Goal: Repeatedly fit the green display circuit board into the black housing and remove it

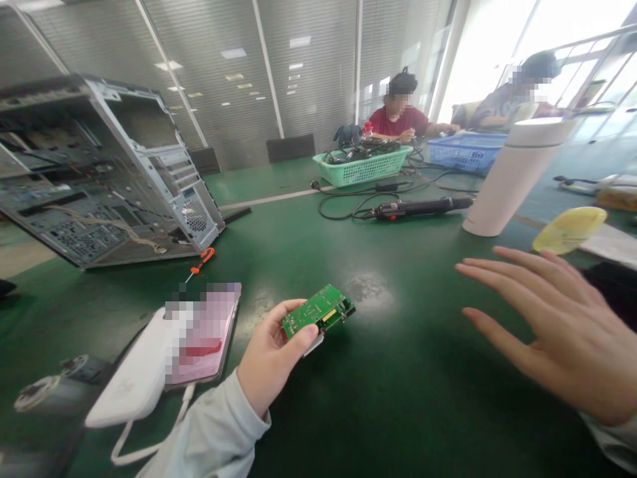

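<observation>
Pinches probably light, fragile circuit board (pixel 316 309) (best by edges) in left hand (pixel 269 352), six o'clock, with right hand (pixel 562 332) spread.

Left of the circuit board (pixel 321 311), the computer case (pixel 164 179) runs out past the frame; the phone's (pixel 226 332) screen is partly pixelated, and the metal cylinders (pixel 47 396) on the worktop (pixel 398 398) are blurred; at the board, the left hand's (pixel 273 352) grip hides its near corner; right of the board, a black item (pixel 614 285) is cut off, unidentifiable; behind it, the green basket's (pixel 365 170) contents are too small to tell.
</observation>
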Tool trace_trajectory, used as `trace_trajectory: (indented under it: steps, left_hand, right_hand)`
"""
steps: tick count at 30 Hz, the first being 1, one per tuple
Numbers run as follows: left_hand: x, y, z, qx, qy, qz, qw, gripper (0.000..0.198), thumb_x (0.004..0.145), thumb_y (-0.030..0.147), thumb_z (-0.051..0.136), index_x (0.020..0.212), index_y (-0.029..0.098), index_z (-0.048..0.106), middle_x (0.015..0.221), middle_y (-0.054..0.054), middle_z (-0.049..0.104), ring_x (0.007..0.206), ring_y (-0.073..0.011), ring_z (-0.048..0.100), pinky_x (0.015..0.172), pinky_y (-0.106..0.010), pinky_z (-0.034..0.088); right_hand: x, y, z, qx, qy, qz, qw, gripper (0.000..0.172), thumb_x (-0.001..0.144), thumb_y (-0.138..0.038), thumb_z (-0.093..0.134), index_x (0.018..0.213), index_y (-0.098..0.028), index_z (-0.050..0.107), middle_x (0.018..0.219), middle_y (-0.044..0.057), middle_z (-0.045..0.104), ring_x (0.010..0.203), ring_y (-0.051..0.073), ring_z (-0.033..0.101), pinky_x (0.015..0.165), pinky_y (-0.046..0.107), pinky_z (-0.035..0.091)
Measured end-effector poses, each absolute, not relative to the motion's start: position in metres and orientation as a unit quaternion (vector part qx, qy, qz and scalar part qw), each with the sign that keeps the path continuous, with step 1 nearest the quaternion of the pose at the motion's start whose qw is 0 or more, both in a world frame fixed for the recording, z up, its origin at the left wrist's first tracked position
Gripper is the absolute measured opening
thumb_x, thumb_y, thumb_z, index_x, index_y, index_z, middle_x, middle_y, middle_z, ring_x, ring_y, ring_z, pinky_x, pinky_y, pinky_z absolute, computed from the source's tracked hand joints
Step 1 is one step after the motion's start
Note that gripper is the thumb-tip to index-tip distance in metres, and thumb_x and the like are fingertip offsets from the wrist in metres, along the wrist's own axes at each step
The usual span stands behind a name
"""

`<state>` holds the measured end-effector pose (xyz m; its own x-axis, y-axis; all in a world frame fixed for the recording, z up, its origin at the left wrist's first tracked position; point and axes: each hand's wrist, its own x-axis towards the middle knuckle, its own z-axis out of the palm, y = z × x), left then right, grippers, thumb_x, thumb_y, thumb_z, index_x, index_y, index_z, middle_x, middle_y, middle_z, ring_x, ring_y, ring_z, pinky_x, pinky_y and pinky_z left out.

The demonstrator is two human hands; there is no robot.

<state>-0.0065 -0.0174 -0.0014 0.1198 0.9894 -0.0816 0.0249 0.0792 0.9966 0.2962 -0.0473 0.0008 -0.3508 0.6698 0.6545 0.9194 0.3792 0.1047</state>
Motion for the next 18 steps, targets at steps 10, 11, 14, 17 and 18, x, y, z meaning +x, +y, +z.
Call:
trace_trajectory:
  steps: [10,11,14,17,18]
  left_hand:
    - [-0.007,-0.029,0.003,0.820,0.387,0.338,0.251,0.032,0.067,0.019,0.063,0.099,0.020,0.060,0.089,-0.005,0.062,0.081,-0.0195,0.059,0.074,-0.032,0.049]
    - [-0.008,-0.029,0.002,0.825,0.384,0.332,0.246,0.032,0.067,0.019,0.062,0.100,0.020,0.059,0.090,-0.005,0.062,0.081,-0.0194,0.060,0.074,-0.031,0.049]
    - [-0.011,-0.026,-0.002,0.819,0.396,0.324,0.261,0.038,0.070,0.019,0.063,0.107,0.020,0.055,0.097,-0.005,0.062,0.088,-0.0192,0.061,0.080,-0.032,0.049]
    - [-0.013,-0.024,-0.007,0.788,0.407,0.322,0.332,0.056,0.072,0.022,0.065,0.123,0.022,0.043,0.106,-0.006,0.062,0.092,-0.0188,0.062,0.082,-0.033,0.050]
    - [-0.014,-0.024,-0.009,0.779,0.404,0.322,0.354,0.063,0.072,0.024,0.065,0.129,0.023,0.037,0.109,-0.006,0.061,0.095,-0.0193,0.061,0.083,-0.033,0.050]
  right_hand:
    - [0.193,-0.029,0.006,-0.325,-0.887,-0.093,0.315,0.062,0.068,-0.043,0.078,0.115,-0.013,0.052,0.112,0.005,0.055,0.108,0.022,0.045,0.093,0.038,0.041]
    - [0.189,-0.026,0.004,-0.319,-0.886,-0.088,0.325,0.060,0.064,-0.041,0.081,0.110,-0.013,0.054,0.106,0.004,0.057,0.102,0.021,0.048,0.087,0.036,0.045]
    - [0.185,-0.022,-0.002,-0.318,-0.887,-0.073,0.328,0.056,0.061,-0.032,0.083,0.106,-0.013,0.055,0.096,0.003,0.058,0.088,0.019,0.050,0.074,0.034,0.047]
    - [0.189,-0.026,-0.002,-0.325,-0.889,-0.022,0.321,0.045,0.068,-0.021,0.078,0.106,-0.015,0.054,0.096,0.003,0.055,0.086,0.018,0.049,0.072,0.033,0.045]
    - [0.191,-0.028,-0.001,-0.328,-0.889,0.004,0.320,0.039,0.072,-0.020,0.073,0.105,-0.016,0.054,0.096,0.003,0.055,0.086,0.017,0.049,0.073,0.032,0.045]
